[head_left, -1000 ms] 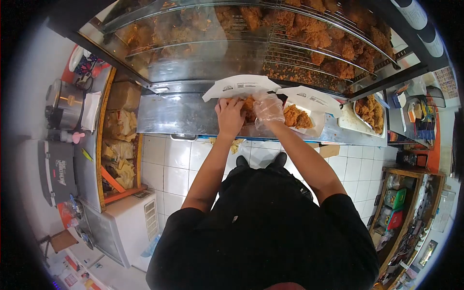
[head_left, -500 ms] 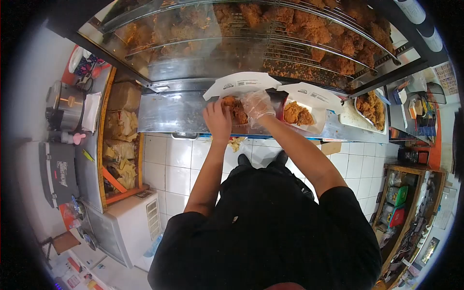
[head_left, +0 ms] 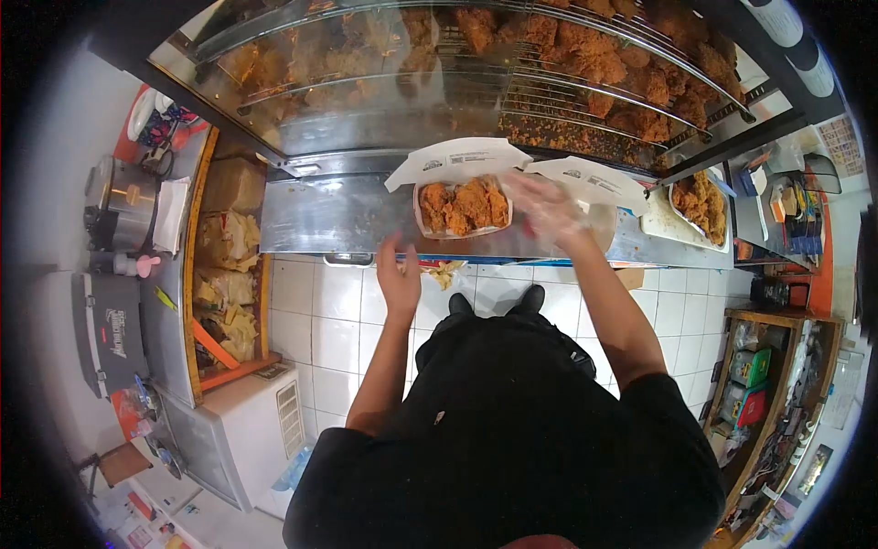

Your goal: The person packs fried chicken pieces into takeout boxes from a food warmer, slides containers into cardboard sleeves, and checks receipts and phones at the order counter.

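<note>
An open white takeaway box stands on the steel counter with several pieces of fried chicken in it. Its printed lid is folded back towards the display case. My bare left hand is off the counter's front edge, thumb and fingers apart, holding nothing. A clear plastic glove covers my right hand, which is smeared by motion above a second open box. The hand hides the contents and much of this box; its raised lid shows behind.
A glass display case with fried chicken on wire racks rises behind the counter. To the right lies a white tray of more chicken. Wooden shelving with bagged goods is at left, and a wooden cabinet at right.
Both hands have come away from the chicken in the left box. My left hand drew back towards me; my gloved right hand moved right, over the second box.
</note>
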A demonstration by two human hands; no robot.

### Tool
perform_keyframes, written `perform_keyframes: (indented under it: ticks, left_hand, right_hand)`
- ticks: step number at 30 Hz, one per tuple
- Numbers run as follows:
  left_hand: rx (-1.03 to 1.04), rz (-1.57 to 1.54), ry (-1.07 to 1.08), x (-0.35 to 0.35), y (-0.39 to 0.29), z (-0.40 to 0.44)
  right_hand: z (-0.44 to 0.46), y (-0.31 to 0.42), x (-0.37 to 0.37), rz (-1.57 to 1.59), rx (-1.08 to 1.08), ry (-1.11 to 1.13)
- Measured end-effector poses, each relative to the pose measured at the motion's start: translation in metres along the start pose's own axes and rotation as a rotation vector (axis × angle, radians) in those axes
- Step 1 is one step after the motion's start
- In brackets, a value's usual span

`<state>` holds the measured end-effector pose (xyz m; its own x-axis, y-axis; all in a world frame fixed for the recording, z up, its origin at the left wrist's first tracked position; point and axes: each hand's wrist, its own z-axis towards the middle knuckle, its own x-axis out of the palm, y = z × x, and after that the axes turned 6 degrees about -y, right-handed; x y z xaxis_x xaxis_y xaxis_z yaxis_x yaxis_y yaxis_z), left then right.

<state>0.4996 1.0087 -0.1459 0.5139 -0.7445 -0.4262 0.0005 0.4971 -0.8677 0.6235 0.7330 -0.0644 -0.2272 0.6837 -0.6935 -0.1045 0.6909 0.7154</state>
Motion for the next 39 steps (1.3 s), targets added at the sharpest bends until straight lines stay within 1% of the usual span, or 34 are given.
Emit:
perform_keyframes:
  ticks: [2, 3, 4, 5, 6, 7, 8, 10, 11, 12, 13, 14, 15, 16, 17, 18, 19, 20, 21, 22, 23, 24, 25, 26, 28, 29, 31, 33, 35, 37, 38, 39]
  left_hand:
    - [0.014, 0.104, 0.219, -0.017, 0.035, -0.061]
    - [-0.208, 0.042, 0.379, -0.021, 0.080, -0.109]
    - [-0.437, 0.016, 0.522, -0.026, 0.124, -0.156]
    - [-0.599, -0.016, 0.656, -0.040, 0.151, -0.192]
    - [-0.779, -0.097, 0.749, -0.056, 0.161, -0.217]
    - [-0.884, -0.199, 0.790, -0.068, 0.166, -0.234]
    - [-0.973, -0.318, 0.819, -0.078, 0.161, -0.237]
    - [-1.128, -0.552, 0.847, -0.091, 0.156, -0.229]
    - [-1.171, -0.637, 0.858, -0.093, 0.153, -0.216]
    - [-1.208, -0.709, 0.874, -0.093, 0.150, -0.201]
    - [-1.205, -0.669, 0.931, -0.094, 0.146, -0.183]
    - [-1.172, -0.491, 1.023, -0.096, 0.137, -0.160]
    - [-1.027, -0.150, 1.204, -0.101, 0.114, -0.130]
    - [-1.068, -0.058, 1.197, -0.097, 0.095, -0.107]
    - [-1.073, -0.032, 1.194, -0.092, 0.071, -0.088]
    - [-1.077, -0.005, 1.191, -0.089, 0.047, -0.073]
    - [-1.060, -0.052, 1.156, -0.085, 0.026, -0.063]
    - [-1.048, -0.043, 1.171, -0.079, 0.036, -0.064]
    - [-0.998, 0.051, 1.182, -0.071, 0.056, -0.071]
    - [-0.947, 0.140, 1.193, -0.064, 0.068, -0.076]
    - [-0.802, 0.217, 1.293, -0.061, 0.071, -0.079]
    - [-0.797, 0.216, 1.308, -0.060, 0.091, -0.087]
    - [-0.252, 0.308, 1.357, -0.059, 0.129, -0.104]
    - [0.294, 0.381, 1.337, -0.059, 0.156, -0.123]
    - [-0.052, 0.293, 1.311, -0.061, 0.168, -0.151]
    - [-0.197, 0.228, 1.294, -0.066, 0.167, -0.160]
    - [-0.425, 0.094, 1.260, -0.079, 0.167, -0.179]
    - [-0.551, -0.049, 1.292, -0.095, 0.160, -0.178]
    - [-0.658, -0.152, 1.331, -0.104, 0.139, -0.158]
    - [-0.785, -0.188, 1.347, -0.098, 0.105, -0.120]
    - [-0.998, -0.156, 1.220, -0.090, 0.082, -0.101]
    - [-0.946, -0.177, 1.264, -0.084, 0.056, -0.082]
  right_hand:
    - [-0.052, 0.009, -0.027, 0.865, 0.212, 0.045]
    - [-0.072, -0.006, -0.032, 0.810, 0.074, 0.018]
    - [-0.093, -0.020, -0.032, 0.784, 0.011, -0.001]
    - [-0.114, -0.033, -0.033, 0.757, -0.052, -0.021]
    - [-0.134, -0.043, -0.029, 0.988, 0.128, -0.037]
    - [-0.143, -0.051, -0.024, 1.218, 0.310, -0.059]
    - [-0.145, -0.056, -0.019, 1.226, 0.314, -0.077]
    - [-0.149, -0.063, -0.006, 0.975, 0.333, -0.123]
    - [-0.136, -0.058, 0.006, 0.695, 0.172, -0.186]
    - [-0.121, -0.051, 0.017, 0.531, 0.131, -0.236]
    - [-0.101, -0.029, 0.024, 0.367, 0.094, -0.283]
    - [-0.079, -0.024, 0.039, 0.280, -0.004, -0.282]
    - [-0.053, -0.007, 0.046, 0.125, -0.035, -0.248]
    - [-0.026, 0.009, 0.052, -0.028, -0.071, -0.218]
    - [-0.006, 0.034, 0.050, -0.245, -0.037, -0.152]
    - [0.002, 0.037, 0.064, -0.240, -0.032, -0.159]
    - [0.009, 0.032, 0.081, -0.432, -0.129, -0.286]
    - [0.016, 0.028, 0.092, -0.630, -0.219, -0.414]
    - [0.020, 0.029, 0.097, -0.636, -0.199, -0.424]
    - [0.023, 0.029, 0.100, -0.654, -0.124, -0.333]
    - [0.024, 0.030, 0.100, -0.669, -0.051, -0.239]
    - [0.027, 0.028, 0.097, -0.676, -0.038, -0.241]
    - [0.030, 0.029, 0.089, -0.654, -0.024, -0.119]
    - [0.029, 0.032, 0.082, -0.629, -0.011, 0.005]
    - [0.021, 0.036, 0.074, -0.607, -0.044, -0.048]
    - [0.013, 0.034, 0.075, -0.541, -0.189, -0.294]
    - [-0.007, 0.034, 0.068, -0.474, -0.329, -0.545]
    - [-0.037, 0.034, 0.039, 0.220, -0.119, -0.460]
    - [-0.055, -0.004, 0.016, -0.465, 0.051, -0.371]
    - [-0.066, -0.088, 0.024, 0.013, -0.102, -0.912]
    - [-0.076, -0.104, 0.011, -0.219, 0.155, -0.774]
    - [-0.083, -0.116, 0.000, -0.446, 0.406, -0.623]
